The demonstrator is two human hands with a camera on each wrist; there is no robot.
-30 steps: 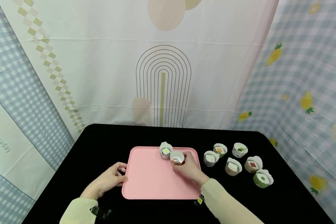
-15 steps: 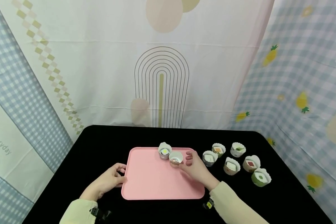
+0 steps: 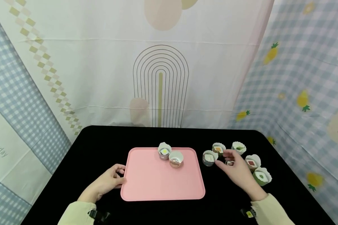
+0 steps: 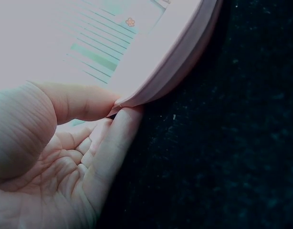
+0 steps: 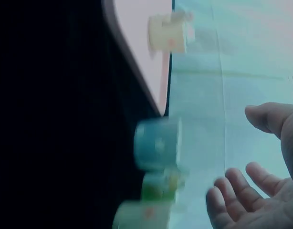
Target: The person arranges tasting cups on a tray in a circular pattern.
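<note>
My left hand (image 3: 105, 182) pinches the left edge of a pink tray (image 3: 160, 187) between thumb and finger, as the left wrist view shows close up. Two paper baking cups stand on the tray near its far edge: a grey cup (image 3: 164, 152) with a white and yellow piece inside, and a brown-patterned cup (image 3: 176, 160). My right hand (image 3: 240, 173), thumb and fingers apart, hovers over the group of cups on the right and holds nothing. It partly hides one cup (image 3: 229, 162). Just left of its thumb stands a dark grey cup (image 3: 209, 158).
Around the right hand are more filled cups: one with an orange-topped piece (image 3: 218, 149), one with green leaves (image 3: 238, 147), one with a red square (image 3: 253, 162) and a green cup (image 3: 262, 177). They stand on a black table (image 3: 101, 140) before a patterned curtain (image 3: 110, 78).
My right hand has let go of the brown-patterned cup, leaving it on the tray, and has moved right to the group of cups. The left hand stays at the tray's edge.
</note>
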